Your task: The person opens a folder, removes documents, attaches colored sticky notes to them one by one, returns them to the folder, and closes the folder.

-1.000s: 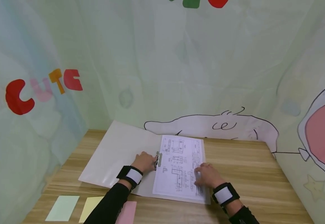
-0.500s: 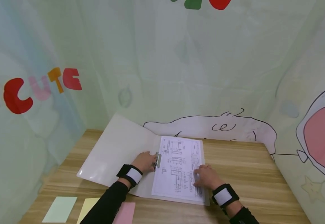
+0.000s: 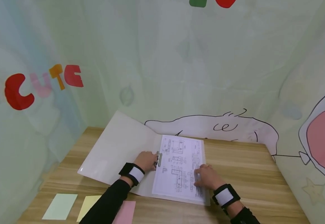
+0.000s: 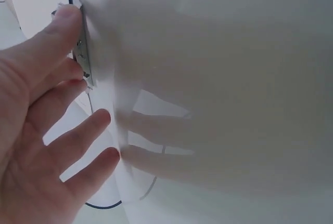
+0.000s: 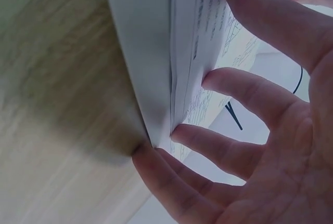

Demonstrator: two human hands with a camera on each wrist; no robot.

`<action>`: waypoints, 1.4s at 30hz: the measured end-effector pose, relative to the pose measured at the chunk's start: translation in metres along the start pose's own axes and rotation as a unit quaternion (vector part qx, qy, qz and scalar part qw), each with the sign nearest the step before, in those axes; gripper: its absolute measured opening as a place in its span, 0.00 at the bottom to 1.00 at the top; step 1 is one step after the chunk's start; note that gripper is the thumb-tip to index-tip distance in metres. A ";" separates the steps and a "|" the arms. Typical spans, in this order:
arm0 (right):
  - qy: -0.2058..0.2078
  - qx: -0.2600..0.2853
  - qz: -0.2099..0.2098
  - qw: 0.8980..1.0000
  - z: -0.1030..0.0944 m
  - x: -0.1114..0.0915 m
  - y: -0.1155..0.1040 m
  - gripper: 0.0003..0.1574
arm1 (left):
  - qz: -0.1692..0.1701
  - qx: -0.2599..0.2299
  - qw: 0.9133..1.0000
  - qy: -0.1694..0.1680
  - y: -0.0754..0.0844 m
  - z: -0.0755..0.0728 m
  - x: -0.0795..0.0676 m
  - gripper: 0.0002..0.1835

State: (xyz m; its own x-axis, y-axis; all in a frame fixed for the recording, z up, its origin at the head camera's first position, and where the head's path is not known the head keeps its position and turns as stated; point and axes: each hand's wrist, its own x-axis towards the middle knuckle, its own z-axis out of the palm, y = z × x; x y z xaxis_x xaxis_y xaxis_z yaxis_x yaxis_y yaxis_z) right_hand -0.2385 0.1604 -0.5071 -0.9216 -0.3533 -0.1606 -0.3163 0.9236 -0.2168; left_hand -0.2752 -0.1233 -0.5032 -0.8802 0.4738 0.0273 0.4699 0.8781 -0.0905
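Note:
An opened white folder (image 3: 123,146) lies on the wooden table, its left cover raised and leaning toward the back wall. On its right side lies a stack of papers (image 3: 176,174) topped by technical drawings, under a metal clip (image 3: 159,159) at the spine. My left hand (image 3: 145,161) holds the clip (image 4: 82,52) with thumb and fingertips, while its outer fingers (image 4: 93,174) reach toward the white cover. On the papers' right edge rests my right hand (image 3: 207,177), fingers spread. In the right wrist view, fingertips (image 5: 182,132) touch the paper edges, and the lowest finger meets the tabletop.
Along the table's front left lie a pale green sheet (image 3: 60,207), a yellow sheet (image 3: 87,205) and a pink sheet (image 3: 125,213), the last two partly under the left forearm. Printed cloth walls (image 3: 165,62) stand behind and beside the wooden table (image 3: 240,168).
The folder's left cover has risen a little, its far corner higher than before. Both hands stay in nearly the same places. The head view has shifted slightly.

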 end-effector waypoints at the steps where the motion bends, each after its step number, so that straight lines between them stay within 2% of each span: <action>1: 0.001 -0.002 -0.002 1.000 -0.001 0.000 0.001 0.28 | 0.003 0.003 1.000 0.004 0.000 0.000 0.001 0.16; 4: 0.000 -0.004 -0.007 1.000 -0.003 -0.001 0.002 0.27 | 0.009 0.012 1.000 0.014 0.001 0.000 0.003 0.16; 8: -0.004 -0.006 -0.004 1.000 -0.004 -0.002 0.002 0.27 | 0.008 -0.002 1.000 0.015 0.001 0.000 0.005 0.16; 16: 0.002 -0.032 -0.009 0.999 -0.004 0.006 0.001 0.28 | 0.006 -0.074 0.997 -0.019 -0.015 -0.002 0.008 0.11; 20: -0.004 -0.038 -0.005 0.999 -0.006 0.004 -0.002 0.29 | 0.009 -0.104 0.993 -0.050 -0.018 -0.007 0.004 0.10; 23: -0.010 -0.040 -0.011 0.999 -0.005 0.003 -0.003 0.28 | 0.022 -0.126 0.989 -0.067 -0.018 -0.011 -0.001 0.05; 25: -0.012 -0.040 -0.014 0.999 -0.004 0.001 -0.003 0.27 | 0.031 -0.139 0.988 -0.067 -0.018 -0.014 -0.003 0.02; 30: -0.014 -0.034 -0.002 0.999 -0.006 -0.001 -0.001 0.26 | 0.044 -0.155 0.986 -0.049 -0.018 -0.021 -0.006 0.03; 33: -0.015 -0.033 -0.003 0.999 -0.007 -0.002 -0.001 0.28 | 0.037 -0.154 0.986 -0.057 -0.017 -0.023 -0.008 0.05; 37: -0.015 -0.031 -0.016 0.999 -0.007 -0.003 -0.002 0.30 | 0.008 -0.155 0.985 -0.075 -0.015 -0.023 -0.011 0.08; 42: -0.025 -0.018 -0.005 1.000 -0.007 -0.003 -0.003 0.31 | -0.020 -0.159 0.985 -0.068 -0.013 -0.028 -0.013 0.10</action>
State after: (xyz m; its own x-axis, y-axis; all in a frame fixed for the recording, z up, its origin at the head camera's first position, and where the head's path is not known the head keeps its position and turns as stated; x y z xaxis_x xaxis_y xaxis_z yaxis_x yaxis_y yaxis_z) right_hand -0.2359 0.1600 -0.4990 -0.9064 -0.3679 -0.2076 -0.3333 0.9247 -0.1838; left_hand -0.2682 -0.1385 -0.4741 -0.8888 0.4447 -0.1106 0.4135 0.8824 0.2245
